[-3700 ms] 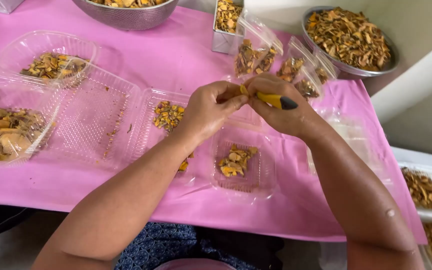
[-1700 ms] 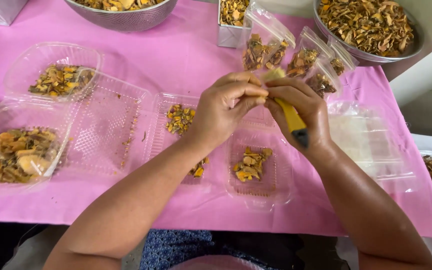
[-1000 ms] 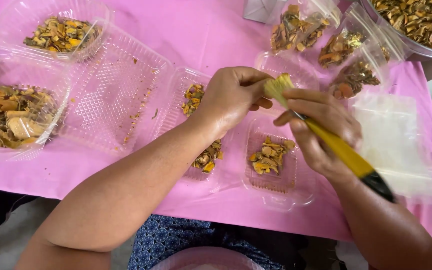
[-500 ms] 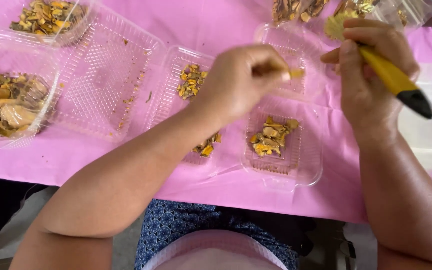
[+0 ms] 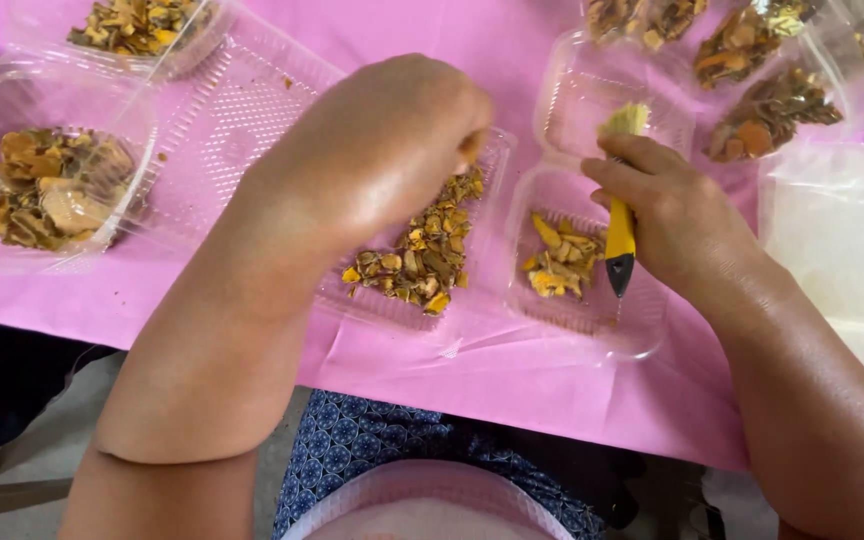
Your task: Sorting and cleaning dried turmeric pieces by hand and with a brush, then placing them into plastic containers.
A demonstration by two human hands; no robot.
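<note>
Right hand is clamping a light, stiff yellow-handled knife mid-handle, tip toward 12 o'clock; left hand is pinching together over fragile chips.

The left hand is curling into a loose fist, forearm running toward 7 o'clock. The right hand is gripping closed, forearm toward 5 o'clock.

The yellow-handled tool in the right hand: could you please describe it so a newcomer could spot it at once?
On the pink tablecloth, find the right hand above a clear tray of orange-yellow pieces. It grips the tool, unlike anything nearby: a slim yellow handle with a black tip.
</note>
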